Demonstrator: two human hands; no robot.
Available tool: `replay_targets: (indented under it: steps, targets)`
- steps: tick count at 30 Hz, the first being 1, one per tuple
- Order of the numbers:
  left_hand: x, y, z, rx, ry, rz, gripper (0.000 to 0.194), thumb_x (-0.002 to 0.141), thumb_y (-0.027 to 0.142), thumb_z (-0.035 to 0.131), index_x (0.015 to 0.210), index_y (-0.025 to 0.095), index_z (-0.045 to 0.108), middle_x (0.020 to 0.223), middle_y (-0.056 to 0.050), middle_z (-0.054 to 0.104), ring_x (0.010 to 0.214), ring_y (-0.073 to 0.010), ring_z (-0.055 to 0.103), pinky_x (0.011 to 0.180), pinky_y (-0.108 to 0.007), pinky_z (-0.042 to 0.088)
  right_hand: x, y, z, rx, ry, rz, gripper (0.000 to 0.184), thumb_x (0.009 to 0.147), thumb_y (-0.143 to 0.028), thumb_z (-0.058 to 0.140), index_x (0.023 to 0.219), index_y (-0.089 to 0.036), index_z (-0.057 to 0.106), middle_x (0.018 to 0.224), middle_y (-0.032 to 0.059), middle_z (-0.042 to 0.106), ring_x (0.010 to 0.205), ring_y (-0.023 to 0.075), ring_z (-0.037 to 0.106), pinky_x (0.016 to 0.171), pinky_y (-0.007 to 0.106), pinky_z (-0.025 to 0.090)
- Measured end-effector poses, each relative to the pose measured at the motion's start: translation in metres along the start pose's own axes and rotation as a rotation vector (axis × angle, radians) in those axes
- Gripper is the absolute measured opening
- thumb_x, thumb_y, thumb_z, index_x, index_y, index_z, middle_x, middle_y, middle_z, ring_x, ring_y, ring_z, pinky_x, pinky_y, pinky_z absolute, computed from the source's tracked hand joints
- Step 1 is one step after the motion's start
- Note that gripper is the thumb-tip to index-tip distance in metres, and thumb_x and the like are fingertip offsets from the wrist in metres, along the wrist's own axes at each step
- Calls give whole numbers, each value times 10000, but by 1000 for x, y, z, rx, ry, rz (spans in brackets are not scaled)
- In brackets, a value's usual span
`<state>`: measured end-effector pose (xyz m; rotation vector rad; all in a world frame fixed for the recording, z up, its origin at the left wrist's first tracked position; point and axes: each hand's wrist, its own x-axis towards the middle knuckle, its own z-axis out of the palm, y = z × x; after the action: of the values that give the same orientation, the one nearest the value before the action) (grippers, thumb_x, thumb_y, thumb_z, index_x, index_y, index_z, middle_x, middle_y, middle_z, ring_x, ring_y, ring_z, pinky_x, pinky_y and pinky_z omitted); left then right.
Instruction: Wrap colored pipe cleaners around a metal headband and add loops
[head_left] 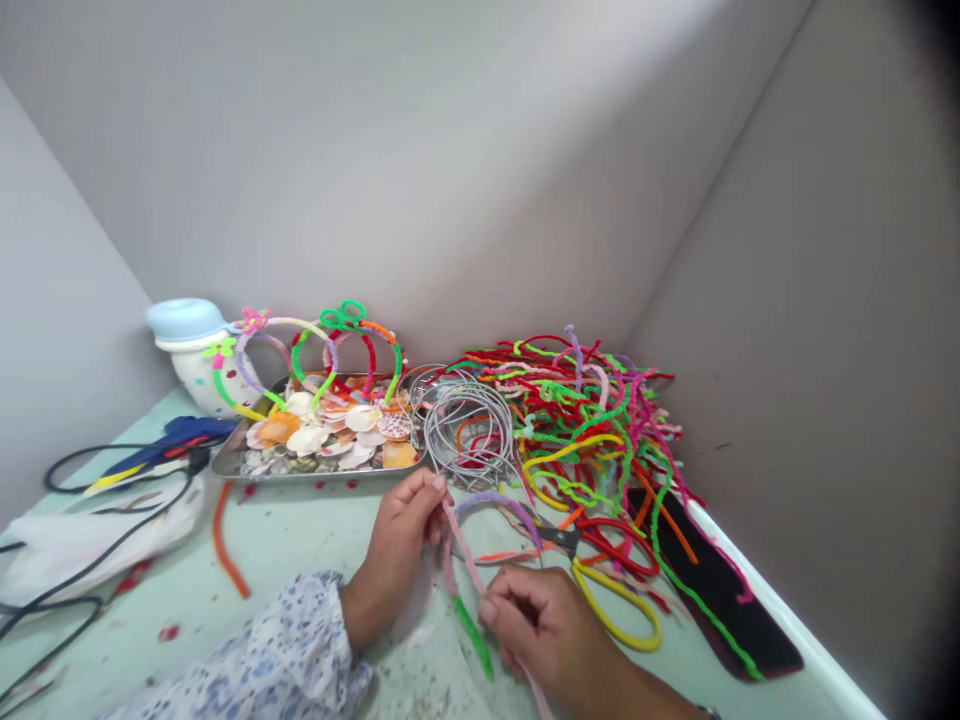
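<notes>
A pale pink pipe cleaner (pixel 465 549) is stretched between my two hands. My left hand (pixel 405 545) pinches its upper end between thumb and fingers. Lower down, my right hand (pixel 551 625) grips the same strand, and its tail hangs out below the palm. Behind the strand lies a curved band (pixel 471 640) covered in green, pink and purple fuzzy wire; whether either hand touches it I cannot tell. Scissors (pixel 616 607) with red and yellow handles rest just beyond my right hand, blades pointing left.
A metal tray (pixel 315 478) of seashells stands at the back with decorated hoops above it. Beside it are a grey wire coil (pixel 469 432) and a heap of colourful pipe cleaners (pixel 592 420). A black phone-like slab (pixel 739 620), a white jar (pixel 206 365) and cables (pixel 142 520) lie around.
</notes>
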<state>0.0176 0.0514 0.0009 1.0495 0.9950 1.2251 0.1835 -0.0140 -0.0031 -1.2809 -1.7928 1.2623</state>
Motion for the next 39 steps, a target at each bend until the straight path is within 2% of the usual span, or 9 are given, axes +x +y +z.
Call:
replay_targets:
  steps: [4,7,10,15,19,24,30,34,39]
  targets:
    - [1,1,1,41,68,14,331,851,397,520,609,172,490,465,63,410,419,-71,331,424,-186,278,0,0,-1,-42,7,-51,320,853,-333,498,577,-172,479,492,-32,468,465,86,395,465,202,303]
    - [3,3,1,67,120,2,338,836,388,515,579,170,488,453,64,399,407,-70,313,415,-191,257,-2,-2,-1,-118,0,-89,322,834,-310,513,549,-177,443,488,-51,396,469,79,345,459,202,272]
    - [6,3,0,93,122,-4,327,805,328,519,521,172,472,412,67,367,387,-71,281,404,-202,232,-4,-3,-1,-223,4,-183,287,816,-265,524,557,-180,434,508,-58,362,482,78,341,473,206,261]
    - [9,0,-2,101,90,-14,315,774,288,516,484,173,470,406,66,359,379,-70,261,407,-208,225,-7,-2,1,-287,11,-279,256,798,-212,530,559,-180,445,510,-53,404,491,81,409,504,211,287]
    - [10,2,-2,102,105,-14,308,769,301,522,493,173,478,427,60,383,387,-71,276,410,-205,235,-7,2,2,-203,22,-218,272,830,-261,519,576,-180,464,498,-46,436,476,82,415,482,202,295]
    - [9,6,1,32,148,-51,302,735,333,569,504,175,455,431,69,381,380,-61,263,392,-200,214,-7,2,3,-126,-64,-86,265,839,-282,516,597,-173,500,457,-57,414,433,73,384,440,185,283]
    - [11,6,1,-26,165,-52,282,727,343,568,532,177,451,425,73,397,377,-59,274,392,-196,226,-9,-1,0,-181,-18,-183,314,788,-262,555,533,-184,391,464,-72,308,439,66,301,436,194,234]
    - [12,8,1,-23,146,-54,290,713,327,585,511,176,441,422,73,392,377,-56,276,394,-192,235,-9,-2,2,-192,48,-280,323,777,-259,541,526,-192,348,475,-64,322,447,72,322,456,201,253]
    - [14,7,-1,-45,170,-46,284,728,333,576,529,173,452,442,69,405,385,-56,276,393,-190,232,-11,2,3,-126,2,-225,338,795,-302,552,526,-185,385,462,-66,333,440,67,315,442,199,240]
